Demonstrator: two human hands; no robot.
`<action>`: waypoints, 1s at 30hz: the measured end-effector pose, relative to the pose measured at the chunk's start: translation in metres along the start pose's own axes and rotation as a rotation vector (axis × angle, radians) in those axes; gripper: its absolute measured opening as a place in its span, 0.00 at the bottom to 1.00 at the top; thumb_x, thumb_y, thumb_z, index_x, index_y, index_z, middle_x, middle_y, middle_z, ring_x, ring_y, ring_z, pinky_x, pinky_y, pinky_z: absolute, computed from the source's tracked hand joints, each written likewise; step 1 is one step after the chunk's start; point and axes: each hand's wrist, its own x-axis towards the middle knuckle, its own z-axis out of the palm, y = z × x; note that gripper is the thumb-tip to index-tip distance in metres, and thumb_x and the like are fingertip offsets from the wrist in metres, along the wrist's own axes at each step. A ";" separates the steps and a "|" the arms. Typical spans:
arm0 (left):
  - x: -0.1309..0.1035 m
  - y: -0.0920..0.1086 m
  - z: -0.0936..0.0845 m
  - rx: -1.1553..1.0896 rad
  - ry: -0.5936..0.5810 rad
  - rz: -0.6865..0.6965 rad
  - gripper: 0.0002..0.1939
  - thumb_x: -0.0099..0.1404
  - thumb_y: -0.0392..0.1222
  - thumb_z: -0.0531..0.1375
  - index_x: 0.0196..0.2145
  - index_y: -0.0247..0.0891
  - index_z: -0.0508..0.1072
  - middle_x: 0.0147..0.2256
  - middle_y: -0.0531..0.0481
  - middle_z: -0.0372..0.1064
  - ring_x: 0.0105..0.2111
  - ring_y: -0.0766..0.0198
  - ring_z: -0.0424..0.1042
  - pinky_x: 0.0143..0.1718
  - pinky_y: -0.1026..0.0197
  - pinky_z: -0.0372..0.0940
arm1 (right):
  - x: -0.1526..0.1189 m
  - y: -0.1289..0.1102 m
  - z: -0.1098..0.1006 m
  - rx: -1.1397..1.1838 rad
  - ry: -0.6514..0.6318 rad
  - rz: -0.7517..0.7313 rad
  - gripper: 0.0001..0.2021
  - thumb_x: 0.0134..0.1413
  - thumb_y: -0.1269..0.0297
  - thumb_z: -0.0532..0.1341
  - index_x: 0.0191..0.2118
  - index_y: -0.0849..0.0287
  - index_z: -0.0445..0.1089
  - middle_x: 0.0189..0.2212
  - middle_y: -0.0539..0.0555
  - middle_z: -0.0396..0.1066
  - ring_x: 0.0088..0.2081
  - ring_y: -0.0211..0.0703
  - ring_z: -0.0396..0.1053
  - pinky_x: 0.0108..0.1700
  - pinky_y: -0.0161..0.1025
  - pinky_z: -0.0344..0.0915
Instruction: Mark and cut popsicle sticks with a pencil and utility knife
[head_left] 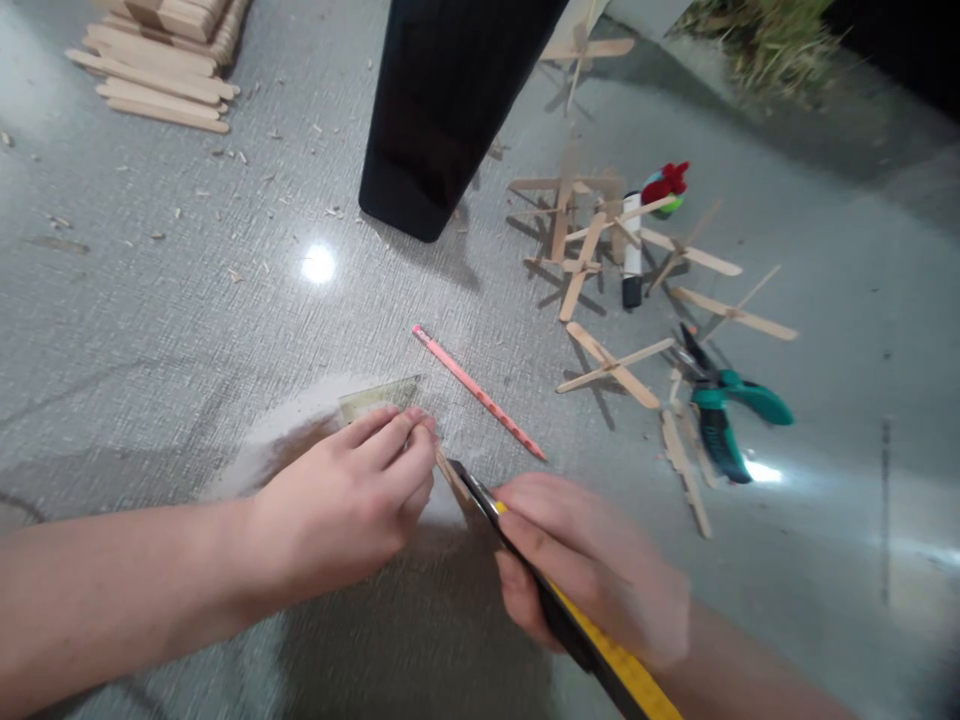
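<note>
My left hand (360, 480) is closed, its fingertips pinching a wooden craft stick (451, 474) whose free end points down to the right. Just beyond those fingers lies a clear triangular ruler (379, 394), partly covered by the hand. My right hand (570, 560), slightly blurred, grips a yellow and black utility knife (592, 640). The knife's tip is beside the stick; whether it touches the wood I cannot tell. A pink pencil (480, 393) rests on the table above both hands.
A black phone-like slab (450, 100) stands at top centre. Craft-stick piles (165, 70) are at upper left. On the right are several crossed-stick pieces (611, 365), a white tube (632, 240) and green-handled pliers (724, 400). Wood chips litter the grey table (225, 340).
</note>
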 end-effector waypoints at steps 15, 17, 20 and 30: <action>-0.002 0.000 0.002 -0.025 0.004 0.004 0.15 0.70 0.35 0.56 0.47 0.24 0.78 0.53 0.33 0.74 0.52 0.47 0.76 0.58 0.49 0.69 | 0.012 0.003 0.007 -0.184 0.042 -0.025 0.16 0.62 0.70 0.57 0.54 0.53 0.64 0.41 0.60 0.79 0.40 0.48 0.80 0.40 0.44 0.81; -0.002 0.000 0.002 -0.022 -0.001 0.002 0.14 0.70 0.35 0.57 0.48 0.24 0.77 0.53 0.33 0.74 0.52 0.47 0.75 0.58 0.49 0.68 | 0.012 0.003 0.007 -0.185 0.046 -0.003 0.18 0.61 0.72 0.57 0.55 0.53 0.64 0.42 0.60 0.80 0.39 0.48 0.80 0.39 0.45 0.81; -0.002 -0.001 0.002 -0.020 -0.001 0.003 0.15 0.70 0.35 0.57 0.48 0.24 0.77 0.53 0.33 0.74 0.53 0.47 0.75 0.58 0.49 0.68 | 0.013 0.003 0.007 -0.182 0.041 -0.017 0.19 0.59 0.72 0.58 0.56 0.55 0.63 0.41 0.61 0.80 0.39 0.48 0.80 0.39 0.44 0.81; -0.002 -0.001 0.002 -0.028 -0.017 0.003 0.15 0.70 0.35 0.56 0.49 0.24 0.77 0.53 0.33 0.74 0.54 0.47 0.74 0.59 0.48 0.69 | 0.010 0.003 0.008 -0.102 0.043 -0.008 0.23 0.58 0.76 0.59 0.58 0.57 0.64 0.39 0.59 0.79 0.37 0.46 0.79 0.39 0.42 0.79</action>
